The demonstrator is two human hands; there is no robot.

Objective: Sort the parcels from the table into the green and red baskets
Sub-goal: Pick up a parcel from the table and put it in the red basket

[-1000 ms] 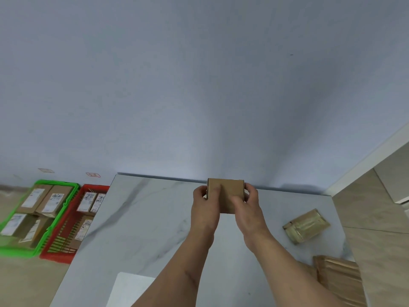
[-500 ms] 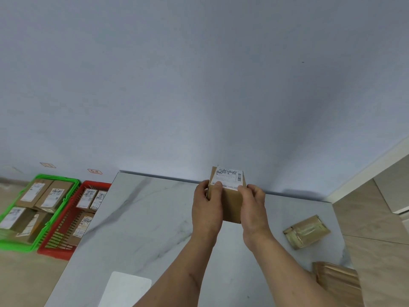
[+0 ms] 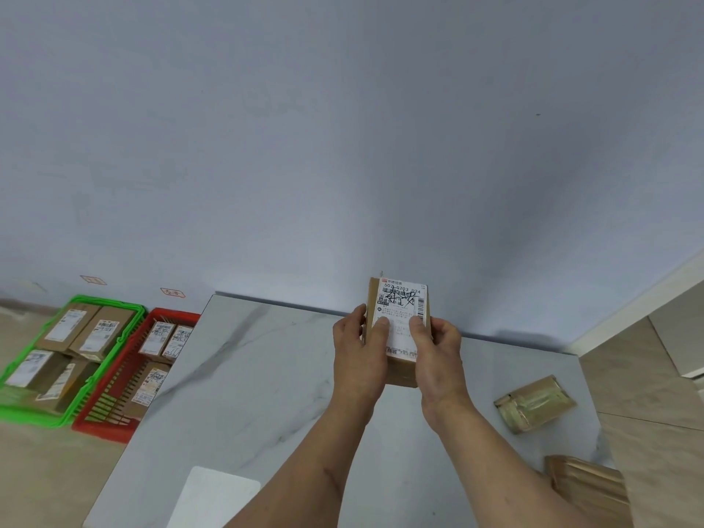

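Tilted since a second ago: the cardboard box (image 3: 400,329), which showed a plain brown side, now faces the camera with its white shipping label (image 3: 402,310), held up above the far part of the table.

Table (image 3: 247,375): pale marble-look top, set against the wall. Two more parcels wait on its right side: a taped packet (image 3: 535,403) and, at the near right corner, a ribbed cardboard parcel (image 3: 586,485) cut off by the frame edge. One white sheet (image 3: 217,497) lies at the near edge.

Green basket (image 3: 125,329): on the floor to the left, holding several labelled boxes.

Red basket (image 3: 114,413): touching the green one on its right, just beside the table, also part filled.

Left hand (image 3: 358,352): fingers curled round the box's left edge, thumb pressed on the label.

Right hand (image 3: 438,352): grips the right edge the same way, thumb on the label.

Meaning for the task (a judgement): with the label turned into sight, reading it looks to be the step in hand, the basket not yet chosen. The print and the scrawl over it are too small to read here.
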